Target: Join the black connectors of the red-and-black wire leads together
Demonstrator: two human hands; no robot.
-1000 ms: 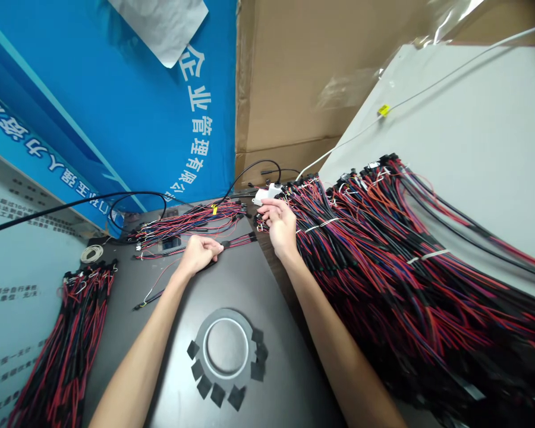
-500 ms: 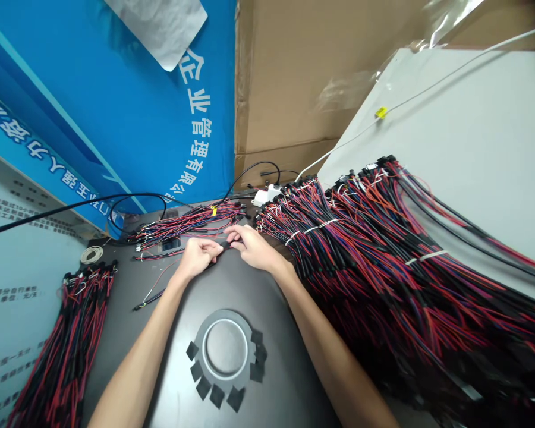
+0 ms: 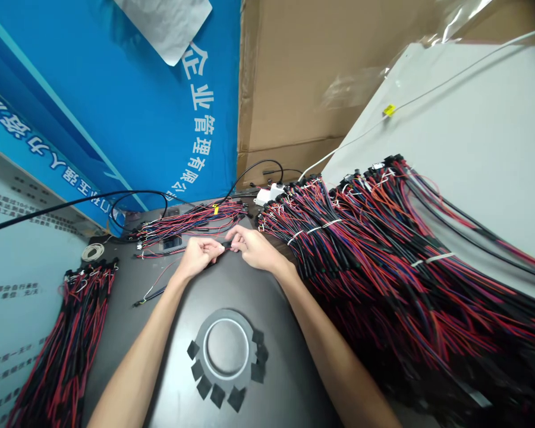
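Observation:
My left hand (image 3: 199, 257) is closed in a pinch on a thin wire harness (image 3: 154, 295), whose connector end lies on the dark table to the left. Facing it, my right hand (image 3: 255, 248) has thumb and fingertips closed on the same harness. A small piece of black tape (image 3: 227, 244) shows between the fingertips of both hands; how far it wraps round the wires is hidden. Nearer to me, between my forearms, sits a round grey disc (image 3: 227, 348) with several short black tape pieces (image 3: 217, 395) stuck along its edge.
Behind my hands lies a loose pile of red and black wire harnesses (image 3: 191, 217). Large tied bundles (image 3: 352, 238) fill the right side, and another bundle (image 3: 82, 327) lies at left. A white plug (image 3: 268, 195), a coiled white cord (image 3: 92, 252) and a cardboard wall (image 3: 294, 77) stand beyond.
The right hand's fingers have drawn in slightly at the tape, and the fingertips of both hands stay close together. The camera view has shifted a little.

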